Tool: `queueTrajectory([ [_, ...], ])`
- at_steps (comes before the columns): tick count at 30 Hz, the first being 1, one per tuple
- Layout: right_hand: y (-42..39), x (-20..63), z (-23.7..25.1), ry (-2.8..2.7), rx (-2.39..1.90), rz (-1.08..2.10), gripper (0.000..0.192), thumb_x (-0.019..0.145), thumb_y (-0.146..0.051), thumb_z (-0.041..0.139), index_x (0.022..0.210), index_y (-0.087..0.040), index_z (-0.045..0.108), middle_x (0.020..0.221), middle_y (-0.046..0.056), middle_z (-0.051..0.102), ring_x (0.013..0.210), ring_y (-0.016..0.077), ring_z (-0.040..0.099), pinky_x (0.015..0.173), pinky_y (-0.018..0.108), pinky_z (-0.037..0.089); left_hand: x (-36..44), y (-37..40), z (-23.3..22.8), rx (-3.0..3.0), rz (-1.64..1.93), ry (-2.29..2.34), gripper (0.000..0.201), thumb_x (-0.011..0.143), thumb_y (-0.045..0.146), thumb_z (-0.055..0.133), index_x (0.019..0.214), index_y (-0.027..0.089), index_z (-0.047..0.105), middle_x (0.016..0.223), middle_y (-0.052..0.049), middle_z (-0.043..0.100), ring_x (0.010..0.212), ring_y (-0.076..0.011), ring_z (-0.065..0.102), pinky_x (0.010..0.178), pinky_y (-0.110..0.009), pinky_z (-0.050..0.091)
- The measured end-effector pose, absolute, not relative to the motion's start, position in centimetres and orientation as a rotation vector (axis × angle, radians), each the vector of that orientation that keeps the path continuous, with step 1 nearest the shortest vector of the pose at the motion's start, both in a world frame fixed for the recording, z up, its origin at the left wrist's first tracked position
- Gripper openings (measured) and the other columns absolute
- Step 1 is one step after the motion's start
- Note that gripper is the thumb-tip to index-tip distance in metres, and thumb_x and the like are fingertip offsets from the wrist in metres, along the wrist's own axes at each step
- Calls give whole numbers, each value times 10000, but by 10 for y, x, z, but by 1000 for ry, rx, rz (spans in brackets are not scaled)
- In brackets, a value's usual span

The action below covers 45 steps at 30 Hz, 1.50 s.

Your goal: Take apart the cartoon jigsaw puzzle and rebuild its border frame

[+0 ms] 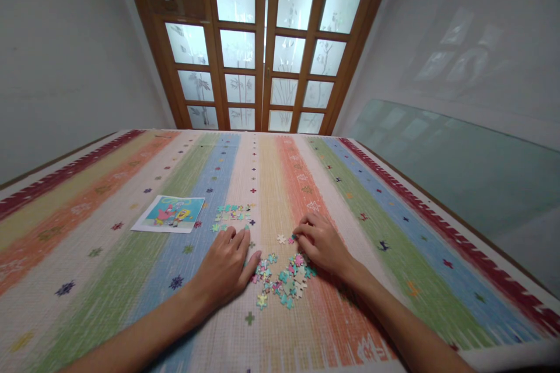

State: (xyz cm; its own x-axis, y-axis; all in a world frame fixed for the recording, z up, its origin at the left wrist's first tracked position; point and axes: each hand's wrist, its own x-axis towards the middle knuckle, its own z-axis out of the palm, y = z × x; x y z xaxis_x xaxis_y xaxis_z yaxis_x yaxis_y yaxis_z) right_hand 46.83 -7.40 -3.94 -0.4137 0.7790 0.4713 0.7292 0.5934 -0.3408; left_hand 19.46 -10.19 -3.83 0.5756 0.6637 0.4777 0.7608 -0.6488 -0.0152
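Observation:
My right hand [321,245] is closed in a pinch, with a small teal jigsaw puzzle piece [294,236] at its fingertips. Just left of it lie a pale puzzle piece [281,239] and a pink one. My left hand [228,259] rests palm down on the cloth, thumb apart from the stretched fingers. Its fingertips reach the lower edge of the rows of puzzle pieces [234,213], close to a single green piece [247,227]. Between my hands spreads a loose pile of puzzle pieces [286,282], mostly teal, pink and pale; some overlap.
A printed cartoon picture [170,213] lies flat on the left of the striped tablecloth [371,291]. A glass panel [455,157] stands along the right side. Wooden doors [262,76] with frosted panes rise beyond the far edge.

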Motion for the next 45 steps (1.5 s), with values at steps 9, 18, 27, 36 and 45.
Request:
queueTrajectory([
  [9, -75, 469, -38, -2236, -1196, 96, 221, 845, -79, 539, 814, -196, 724, 857, 66, 647, 838, 228, 564, 778, 380, 429, 194, -105, -43, -2552, -644, -1314, 463, 1060, 452, 356, 1089, 130, 688, 829, -131, 644, 822, -310, 553, 772, -478, 468],
  [18, -74, 469, -40, -2238, -1187, 81, 212, 839, -74, 548, 810, -182, 729, 847, 72, 647, 830, 228, 562, 774, 376, 426, 188, -101, -53, -2496, -658, -1445, 551, 1061, 538, 336, 1106, 118, 690, 757, -115, 662, 777, -303, 586, 758, -452, 445],
  [27, -73, 470, -40, -2265, -1191, 82, 223, 842, -70, 547, 822, -197, 729, 855, 69, 653, 844, 233, 564, 783, 378, 428, 185, -100, -50, -2422, -618, -1460, 584, 1063, 552, 330, 1103, 104, 702, 686, -107, 661, 757, -313, 599, 752, -441, 445],
  [36, -72, 472, -33, -2227, -1180, 139, 207, 859, -93, 560, 810, -200, 731, 841, 69, 658, 829, 230, 577, 787, 390, 438, 186, -99, -45, -2392, -572, -1440, 557, 1062, 540, 342, 1069, 110, 695, 667, -105, 653, 716, -302, 589, 702, -422, 428],
  [45, -79, 480, -13, -2406, -929, 630, 153, 780, -159, 662, 887, -212, 757, 936, 56, 642, 901, 225, 604, 826, 384, 480, 197, -109, -29, -2835, -668, -1110, 291, 1019, 264, 390, 915, 189, 651, 776, -83, 633, 744, -245, 539, 698, -405, 443],
])
